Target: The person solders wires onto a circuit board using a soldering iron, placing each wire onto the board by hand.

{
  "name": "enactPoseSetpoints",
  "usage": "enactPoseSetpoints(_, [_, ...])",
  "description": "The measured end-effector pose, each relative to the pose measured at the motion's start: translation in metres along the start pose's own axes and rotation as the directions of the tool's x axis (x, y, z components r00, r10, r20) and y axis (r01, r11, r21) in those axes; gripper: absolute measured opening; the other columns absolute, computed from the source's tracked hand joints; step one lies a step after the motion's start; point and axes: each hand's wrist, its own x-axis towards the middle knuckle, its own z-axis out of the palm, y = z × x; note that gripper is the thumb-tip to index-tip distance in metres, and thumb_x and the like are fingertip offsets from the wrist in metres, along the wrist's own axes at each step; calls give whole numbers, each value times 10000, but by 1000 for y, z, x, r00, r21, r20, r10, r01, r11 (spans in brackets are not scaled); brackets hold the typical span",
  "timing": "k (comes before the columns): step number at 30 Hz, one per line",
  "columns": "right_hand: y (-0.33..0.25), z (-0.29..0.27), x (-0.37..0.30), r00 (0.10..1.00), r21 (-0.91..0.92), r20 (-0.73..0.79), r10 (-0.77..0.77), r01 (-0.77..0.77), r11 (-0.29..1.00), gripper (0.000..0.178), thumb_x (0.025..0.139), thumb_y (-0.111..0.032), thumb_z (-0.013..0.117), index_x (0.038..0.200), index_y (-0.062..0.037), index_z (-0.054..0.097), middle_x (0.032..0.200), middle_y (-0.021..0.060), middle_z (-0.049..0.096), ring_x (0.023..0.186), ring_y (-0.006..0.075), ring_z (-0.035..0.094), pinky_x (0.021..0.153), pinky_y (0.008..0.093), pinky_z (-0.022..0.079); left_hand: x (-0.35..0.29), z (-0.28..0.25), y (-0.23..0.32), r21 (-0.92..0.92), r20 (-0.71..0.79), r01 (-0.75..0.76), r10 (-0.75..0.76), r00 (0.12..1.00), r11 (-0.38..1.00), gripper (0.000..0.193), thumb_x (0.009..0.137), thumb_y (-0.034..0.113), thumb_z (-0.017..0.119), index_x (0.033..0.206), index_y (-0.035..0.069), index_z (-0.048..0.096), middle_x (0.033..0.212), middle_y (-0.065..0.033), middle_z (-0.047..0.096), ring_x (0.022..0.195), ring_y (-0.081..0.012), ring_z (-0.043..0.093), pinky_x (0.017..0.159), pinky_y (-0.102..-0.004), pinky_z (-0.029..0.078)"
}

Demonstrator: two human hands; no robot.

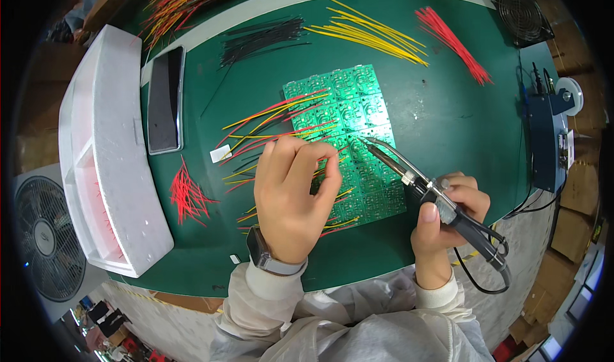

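Note:
A green circuit board panel (pixel 374 116) lies on the green mat, with red, yellow and black wires (pixel 256 119) fanning out from it to the left. My left hand (pixel 291 186) is over the panel's left part, thumb and forefinger pinched on what looks like a thin wire; its colour is hard to tell. In my right hand (pixel 451 212) is a soldering iron (pixel 416 181) with a metal feed tube alongside. Its tip points up-left and is just over the middle of the panel; contact cannot be made out. My left hand hides some wires and pads.
Black wires (pixel 262 39), yellow wires (pixel 374 32) and red wires (pixel 454 45) lie in bundles at the back. Short red wires (pixel 187 192), a phone (pixel 165 100) and a white foam box (pixel 118 151) are left. A blue soldering station (pixel 547 141) and small fan (pixel 523 15) stand right.

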Motion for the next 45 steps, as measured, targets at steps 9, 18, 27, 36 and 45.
enactPoseSetpoints(9, [3, 1, -4, 999, 16, -36, -9, 10, 1000, 374, 687, -217, 646, 849, -33, 363, 658, 82, 448, 514, 146, 443, 484, 244, 349, 0, 0, -8, -62, -10, 0, 0, 1000, 998, 132, 627, -32, 645, 735, 26, 595, 646, -18, 377, 557, -123, 359, 478, -263, 278])
enactPoseSetpoints(18, [1, 4, -6, 1000, 32, -22, 15, -14, 999, 389, 696, -232, 651, 845, -20, 361, 656, 90, 455, 481, 131, 433, 458, 233, 341, 1, -1, -7, -59, 28, 51, -49, 998, 997, 164, 609, -19, 650, 727, 60, 569, 646, -41, 435, 593, -201, 424, 512, -311, 334])
enactPoseSetpoints(27, [4, 6, -3, 1000, 5, 9, -27, 27, 1000, 389, 695, -218, 654, 849, -10, 363, 655, 92, 460, 472, 130, 439, 456, 229, 352, 0, 2, -11, -87, 16, 60, -58, 998, 994, 113, 641, -10, 648, 729, 35, 594, 629, 7, 337, 537, -82, 312, 461, -239, 232])
enactPoseSetpoints(36, [5, 6, -5, 1000, -12, 19, -20, 20, 1000, 392, 693, -223, 656, 850, -14, 363, 647, 88, 462, 468, 130, 444, 447, 225, 350, -1, 2, -12, -97, 34, 77, -74, 997, 992, 115, 644, -7, 644, 737, 36, 593, 636, 6, 336, 546, -86, 302, 469, -234, 234])
enactPoseSetpoints(45, [5, 5, -5, 999, -10, 41, -26, 26, 1000, 391, 690, -216, 653, 849, -15, 358, 653, 91, 461, 468, 136, 448, 452, 228, 354, -2, 3, -13, -94, 27, 77, -75, 997, 993, 109, 650, -6, 645, 734, 39, 591, 632, 6, 334, 541, -84, 303, 466, -234, 233])
